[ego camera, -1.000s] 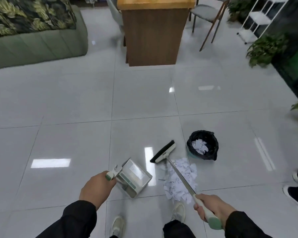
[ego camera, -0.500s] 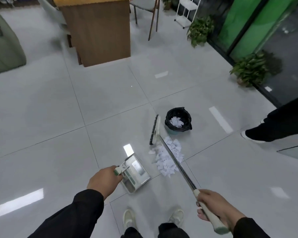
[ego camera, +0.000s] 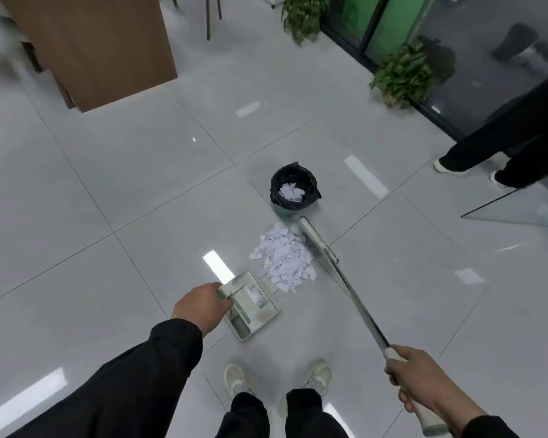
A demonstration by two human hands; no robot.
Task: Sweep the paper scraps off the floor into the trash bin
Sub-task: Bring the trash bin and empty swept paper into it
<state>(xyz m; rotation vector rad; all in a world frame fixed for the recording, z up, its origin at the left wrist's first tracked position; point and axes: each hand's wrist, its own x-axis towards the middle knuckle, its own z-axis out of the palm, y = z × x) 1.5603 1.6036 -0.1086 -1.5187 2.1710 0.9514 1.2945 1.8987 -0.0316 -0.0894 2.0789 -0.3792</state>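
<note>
A heap of white paper scraps [ego camera: 282, 259] lies on the grey tiled floor. Just behind it stands a small trash bin [ego camera: 293, 189] lined with a black bag, with some scraps inside. My left hand [ego camera: 201, 306] grips the handle of a pale dustpan [ego camera: 252, 305], which sits on the floor at the near left of the heap. My right hand [ego camera: 416, 379] grips the long broom handle [ego camera: 355, 301]. The broom head [ego camera: 314, 238] rests at the right edge of the heap, between heap and bin.
A wooden cabinet [ego camera: 95, 49] stands at the back left. Potted plants [ego camera: 402, 74] line a green glass wall at the back right. Another person's legs [ego camera: 503, 147] stand at the right, by a glass panel edge [ego camera: 516, 205]. My own shoes [ego camera: 279, 376] are below.
The broom head has swung from the left far side of the heap over to its right side. The view has turned to the right; the dustpan stays beside the heap.
</note>
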